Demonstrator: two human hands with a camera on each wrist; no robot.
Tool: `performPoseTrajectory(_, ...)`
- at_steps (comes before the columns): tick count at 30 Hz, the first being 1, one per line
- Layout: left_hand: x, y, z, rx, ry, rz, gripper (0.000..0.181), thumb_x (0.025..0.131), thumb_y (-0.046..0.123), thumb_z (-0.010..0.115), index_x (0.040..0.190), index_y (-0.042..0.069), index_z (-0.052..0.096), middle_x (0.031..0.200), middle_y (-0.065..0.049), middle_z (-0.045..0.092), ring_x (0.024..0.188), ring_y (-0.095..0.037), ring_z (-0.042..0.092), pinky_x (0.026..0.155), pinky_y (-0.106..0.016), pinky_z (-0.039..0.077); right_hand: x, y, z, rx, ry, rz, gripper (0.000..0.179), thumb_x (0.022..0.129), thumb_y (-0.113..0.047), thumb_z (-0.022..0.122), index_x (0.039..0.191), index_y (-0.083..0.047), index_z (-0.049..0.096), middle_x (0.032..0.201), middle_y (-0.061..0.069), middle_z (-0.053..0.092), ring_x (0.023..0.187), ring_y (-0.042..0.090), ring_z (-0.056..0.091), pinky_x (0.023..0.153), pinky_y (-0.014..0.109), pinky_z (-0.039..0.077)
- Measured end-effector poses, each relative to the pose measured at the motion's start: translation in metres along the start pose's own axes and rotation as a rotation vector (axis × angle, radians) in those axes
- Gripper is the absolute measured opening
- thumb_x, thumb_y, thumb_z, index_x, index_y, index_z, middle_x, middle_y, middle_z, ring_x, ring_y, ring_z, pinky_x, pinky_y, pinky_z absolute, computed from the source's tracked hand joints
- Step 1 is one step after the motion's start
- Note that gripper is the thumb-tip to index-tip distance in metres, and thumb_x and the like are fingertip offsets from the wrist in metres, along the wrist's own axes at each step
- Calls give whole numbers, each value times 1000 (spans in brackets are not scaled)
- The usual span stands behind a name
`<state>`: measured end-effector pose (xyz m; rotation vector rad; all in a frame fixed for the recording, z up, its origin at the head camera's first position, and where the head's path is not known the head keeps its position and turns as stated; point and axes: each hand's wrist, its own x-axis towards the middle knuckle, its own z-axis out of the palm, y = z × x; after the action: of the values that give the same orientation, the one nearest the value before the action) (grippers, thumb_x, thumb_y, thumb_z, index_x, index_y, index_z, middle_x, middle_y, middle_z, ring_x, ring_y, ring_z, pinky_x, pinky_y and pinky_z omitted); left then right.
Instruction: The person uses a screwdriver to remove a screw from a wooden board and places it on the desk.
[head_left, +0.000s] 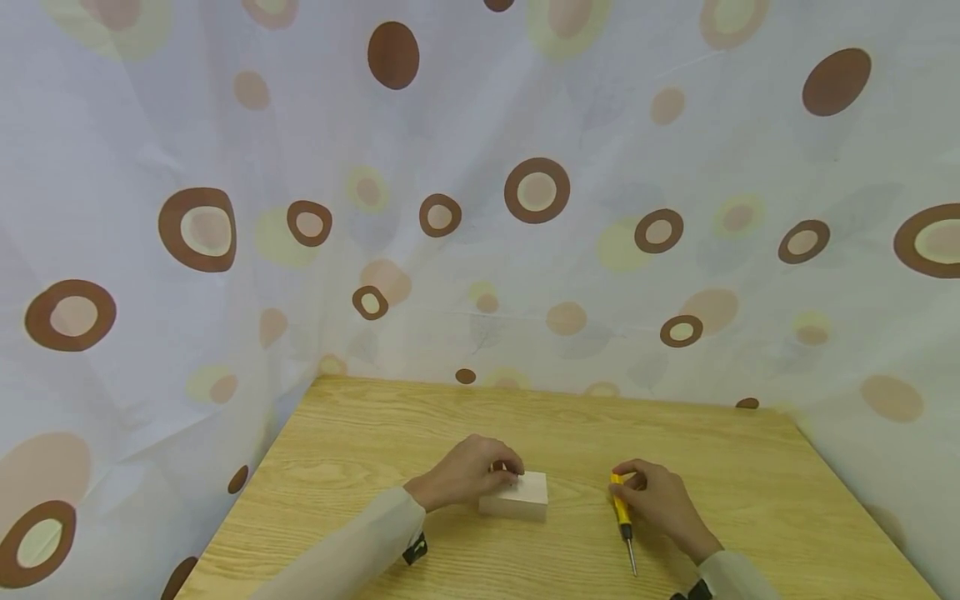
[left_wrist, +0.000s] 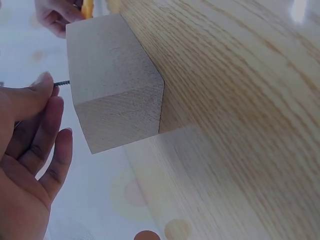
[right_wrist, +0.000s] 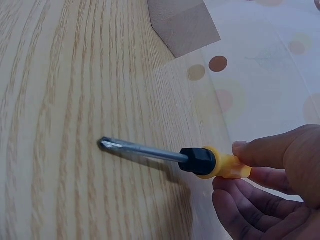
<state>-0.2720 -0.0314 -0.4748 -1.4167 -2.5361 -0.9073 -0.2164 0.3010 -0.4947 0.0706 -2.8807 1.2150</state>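
Note:
A pale wooden block (head_left: 517, 503) lies on the table. My left hand (head_left: 472, 468) is at its top, and in the left wrist view the thumb and forefinger pinch a dark screw (left_wrist: 62, 83) whose threaded end meets the block's top face. How deep the tip sits cannot be seen. To the right of the block, my right hand (head_left: 663, 502) grips the yellow handle of a screwdriver (head_left: 622, 507) between thumb and fingers. Its metal shaft points toward the table's near side, and the right wrist view shows a cross-shaped tip close to the wood surface.
The wood-grain table (head_left: 405, 417) reaches back to a white curtain (head_left: 480, 267) with brown and yellow spots, which also hangs along the left and right sides. A dark band (head_left: 415, 548) is on the left wrist.

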Motion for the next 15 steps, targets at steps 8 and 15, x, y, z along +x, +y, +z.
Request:
performPoseTrajectory(8, 0, 3, 1, -35, 26, -27, 7, 96, 19, 76, 100, 14, 77, 93, 12, 74, 75, 7, 58, 65, -11, 48, 0, 4, 1, 19, 4, -11, 36, 95, -19, 77, 121, 4, 68, 86, 1, 71, 69, 16, 65, 60, 29, 56)
performPoseTrajectory(15, 1, 3, -1, -48, 73, -32, 10, 97, 19, 75, 101, 11, 78, 95, 10, 75, 73, 5, 58, 65, -12, 49, -1, 6, 1, 30, 3, -14, 35, 95, -18, 76, 121, 4, 68, 87, 2, 71, 68, 16, 65, 60, 29, 57)
